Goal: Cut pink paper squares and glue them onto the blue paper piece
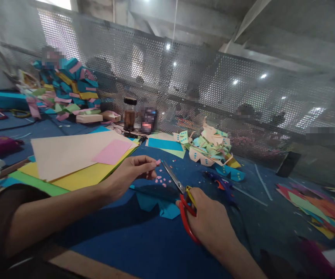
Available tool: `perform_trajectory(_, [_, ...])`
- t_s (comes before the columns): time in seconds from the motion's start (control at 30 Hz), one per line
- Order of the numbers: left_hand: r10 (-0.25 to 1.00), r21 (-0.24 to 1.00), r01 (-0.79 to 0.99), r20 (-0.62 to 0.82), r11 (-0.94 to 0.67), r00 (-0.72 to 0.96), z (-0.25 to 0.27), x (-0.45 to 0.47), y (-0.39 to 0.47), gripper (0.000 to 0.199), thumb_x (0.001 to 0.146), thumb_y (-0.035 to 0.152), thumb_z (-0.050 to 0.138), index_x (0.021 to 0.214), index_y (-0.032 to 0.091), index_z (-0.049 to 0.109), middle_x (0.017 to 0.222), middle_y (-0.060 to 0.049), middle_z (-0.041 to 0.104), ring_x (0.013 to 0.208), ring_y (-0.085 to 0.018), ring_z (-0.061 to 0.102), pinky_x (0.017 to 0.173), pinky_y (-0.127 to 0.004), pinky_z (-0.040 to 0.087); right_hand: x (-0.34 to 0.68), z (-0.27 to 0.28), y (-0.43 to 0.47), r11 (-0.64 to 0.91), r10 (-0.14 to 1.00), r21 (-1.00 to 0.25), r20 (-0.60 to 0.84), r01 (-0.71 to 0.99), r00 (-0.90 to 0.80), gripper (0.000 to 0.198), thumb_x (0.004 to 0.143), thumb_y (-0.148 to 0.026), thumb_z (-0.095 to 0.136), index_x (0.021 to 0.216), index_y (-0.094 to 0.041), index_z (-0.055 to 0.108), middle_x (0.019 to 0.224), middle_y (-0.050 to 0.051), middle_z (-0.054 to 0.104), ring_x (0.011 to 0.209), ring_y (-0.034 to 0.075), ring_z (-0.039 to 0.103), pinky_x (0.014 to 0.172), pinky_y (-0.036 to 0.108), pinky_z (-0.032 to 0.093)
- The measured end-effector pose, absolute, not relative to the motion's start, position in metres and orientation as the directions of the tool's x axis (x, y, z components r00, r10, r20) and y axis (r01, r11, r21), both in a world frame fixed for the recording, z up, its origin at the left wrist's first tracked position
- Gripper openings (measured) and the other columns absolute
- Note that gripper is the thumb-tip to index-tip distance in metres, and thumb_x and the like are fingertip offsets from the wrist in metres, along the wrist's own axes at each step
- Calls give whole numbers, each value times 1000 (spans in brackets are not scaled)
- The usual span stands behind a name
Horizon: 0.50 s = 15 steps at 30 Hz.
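Observation:
My left hand pinches a small pink paper piece between thumb and fingertips. Red-handled scissors are in my right hand, their blades pointing up and left with the tips close to that pink piece. Tiny pink paper squares lie scattered on the blue table just under the blades. A folded blue paper shape rests on the table below, between my two hands. Left of my left hand is a stack of coloured sheets, with a pink sheet on top of a pale sheet.
A heap of cut paper shapes with blue dots sits at the back right. A blue glue gun with its cable lies right of the scissors. A dark-lidded jar stands by a perforated screen. Folded paper blocks pile up back left.

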State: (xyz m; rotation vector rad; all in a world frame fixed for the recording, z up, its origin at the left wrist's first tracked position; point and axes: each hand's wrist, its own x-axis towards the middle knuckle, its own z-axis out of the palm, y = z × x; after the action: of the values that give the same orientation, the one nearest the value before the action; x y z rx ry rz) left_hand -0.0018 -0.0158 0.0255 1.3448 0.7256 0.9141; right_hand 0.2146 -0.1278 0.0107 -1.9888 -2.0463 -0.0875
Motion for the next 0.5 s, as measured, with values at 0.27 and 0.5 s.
perform_trajectory(0.27, [887,990,-138,42,25,459,27,-2,-17,21,80,39,72,84,19,69,69,0,67,68,-12,55,70,-24,43,214,10,-129,58,976,-202,219,978,-13,16,89,-39,51,88,-23,55,75,2,68,64,23,66,50,25,30])
perform_trajectory(0.5, [891,989,-142,32,37,452,28,-1,-15,20,79,38,73,83,19,69,69,0,67,67,-12,56,70,-25,43,215,8,-128,96,963,-186,267,978,-44,19,88,-41,51,84,-23,56,71,2,66,59,21,64,48,24,28])
